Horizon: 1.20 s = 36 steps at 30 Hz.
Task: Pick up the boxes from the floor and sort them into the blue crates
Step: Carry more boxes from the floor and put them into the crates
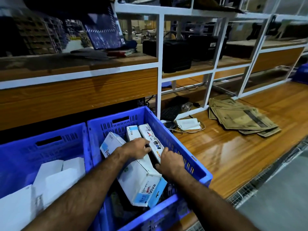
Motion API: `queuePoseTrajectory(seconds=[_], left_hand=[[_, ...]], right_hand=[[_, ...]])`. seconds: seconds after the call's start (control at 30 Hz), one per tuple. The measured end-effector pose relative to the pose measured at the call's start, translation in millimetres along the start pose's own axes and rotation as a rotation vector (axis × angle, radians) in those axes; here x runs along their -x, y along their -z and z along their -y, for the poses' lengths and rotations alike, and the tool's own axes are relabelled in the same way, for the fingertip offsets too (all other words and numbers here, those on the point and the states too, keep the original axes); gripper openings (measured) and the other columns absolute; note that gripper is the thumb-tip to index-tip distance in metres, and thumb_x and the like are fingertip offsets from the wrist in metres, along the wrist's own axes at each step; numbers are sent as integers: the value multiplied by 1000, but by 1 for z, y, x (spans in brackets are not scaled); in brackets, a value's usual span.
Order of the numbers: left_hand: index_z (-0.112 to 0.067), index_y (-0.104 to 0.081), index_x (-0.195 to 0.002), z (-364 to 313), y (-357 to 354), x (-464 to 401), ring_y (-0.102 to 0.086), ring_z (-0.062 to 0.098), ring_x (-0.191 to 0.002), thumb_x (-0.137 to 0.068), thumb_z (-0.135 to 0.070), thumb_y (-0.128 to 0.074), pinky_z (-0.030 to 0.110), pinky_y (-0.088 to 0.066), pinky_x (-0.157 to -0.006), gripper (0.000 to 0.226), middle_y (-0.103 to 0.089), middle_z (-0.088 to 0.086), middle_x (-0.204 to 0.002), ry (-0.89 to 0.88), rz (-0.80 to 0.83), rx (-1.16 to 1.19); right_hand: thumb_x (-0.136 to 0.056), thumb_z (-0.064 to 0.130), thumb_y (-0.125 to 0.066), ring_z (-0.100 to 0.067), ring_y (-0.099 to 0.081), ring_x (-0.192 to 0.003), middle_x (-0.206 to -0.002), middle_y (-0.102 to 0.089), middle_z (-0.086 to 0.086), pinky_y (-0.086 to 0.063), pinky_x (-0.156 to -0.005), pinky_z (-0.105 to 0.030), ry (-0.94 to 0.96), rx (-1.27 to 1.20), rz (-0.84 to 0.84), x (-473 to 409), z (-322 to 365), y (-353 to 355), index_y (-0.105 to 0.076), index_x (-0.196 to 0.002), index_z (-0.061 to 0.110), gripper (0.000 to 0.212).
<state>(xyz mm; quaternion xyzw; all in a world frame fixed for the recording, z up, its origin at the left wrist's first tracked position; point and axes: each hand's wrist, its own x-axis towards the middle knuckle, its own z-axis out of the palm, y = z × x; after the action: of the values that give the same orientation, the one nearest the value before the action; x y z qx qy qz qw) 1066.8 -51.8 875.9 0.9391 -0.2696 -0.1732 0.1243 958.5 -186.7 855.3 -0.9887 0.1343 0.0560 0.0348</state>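
Narrow box (150,142) stood on edge against right wall of blue crate (183,152); gripped by curled fingers of left hand (139,148) and right hand (170,161).

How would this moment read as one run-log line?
both hands: left hand, right hand | gripping: printed box | location: right blue crate

A warehouse or stockroom: white metal shelving (160,67) with wooden boards, blue plastic crates (183,147) holding boxed goods (138,179), flattened cardboard (241,119) on the wooden counter (233,155), more racks behind.
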Motion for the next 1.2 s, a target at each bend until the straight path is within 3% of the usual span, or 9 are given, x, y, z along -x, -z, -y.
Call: queuePoseTrajectory(seconds=[0.1, 0.23, 0.37, 0.43, 0.63, 0.8, 1.0, 1.2], left_hand=[[-20, -53, -141, -4, 7, 6, -48, 20, -133, -102, -48, -45, 42, -41, -110, 49, -52, 1, -145, -35, -94, -72], [-23, -48, -146, -8, 20, 26, -41, 21, -139, -104, -50, -38, 42, -35, -113, 51, -48, 2, -148, -91, -265, -168], [-27, -30, -157, -12, 22, 67, -14, 23, -154, -105, -52, -33, 43, -11, -125, 59, -21, 3, -167, 4, -380, -247], [-26, -28, -158, -14, 19, 91, -10, 24, -155, -103, -54, -27, 43, -6, -126, 62, -18, 4, -168, 59, -439, -269], [-23, -28, -159, -21, -9, 170, -8, 26, -156, -96, -57, -21, 44, -5, -126, 73, -16, 9, -168, 298, -538, -316], [-18, -40, -153, -52, -47, 234, -24, 33, -151, -98, -55, -28, 49, -22, -123, 67, -31, 16, -162, 512, -655, -296], [-17, -41, -152, -118, -105, 310, -25, 30, -151, -99, -51, -37, 48, -25, -121, 63, -29, 14, -162, 769, -757, -268], [-16, -34, -156, -181, -183, 413, -25, 32, -151, -98, -53, -40, 46, -23, -122, 69, -26, 17, -163, 1071, -761, -283]], right_hand=[[-93, 56, -56, -32, -58, -119, -133, -54, -15, -48, -90, -41, 72, 38, -100, 2, 1, 8, -32, -146, 7, 76], [-96, 50, -50, -30, -57, -113, -127, -54, -10, -49, -83, -41, 220, -78, -343, 7, 4, 26, -36, -144, 16, 61], [-92, 40, -52, -32, -53, -118, -131, -54, -15, -46, -97, -42, 415, -118, -511, 13, 11, 37, -44, -144, 11, 60], [-90, 38, -54, -37, -52, -123, -137, -53, -22, -43, -105, -46, 462, -152, -571, 19, 17, 36, -48, -142, 5, 63], [-93, 42, -48, -39, -39, -139, -151, -42, -26, -28, -117, -52, 665, -227, -577, 45, 28, 33, -46, -147, 4, 66], [-94, 45, -43, -40, -36, -141, -153, -38, -27, -29, -117, -53, 896, -321, -492, 80, 21, 31, -44, -148, 4, 68], [-96, 42, -51, -38, -37, -142, -154, -39, -25, -27, -118, -55, 1208, -480, -447, 141, 9, 11, -46, -147, 5, 64], [-94, 41, -47, -39, -37, -142, -153, -40, -25, -23, -120, -54, 1470, -485, -280, 234, 9, -21, -46, -147, 5, 65]])
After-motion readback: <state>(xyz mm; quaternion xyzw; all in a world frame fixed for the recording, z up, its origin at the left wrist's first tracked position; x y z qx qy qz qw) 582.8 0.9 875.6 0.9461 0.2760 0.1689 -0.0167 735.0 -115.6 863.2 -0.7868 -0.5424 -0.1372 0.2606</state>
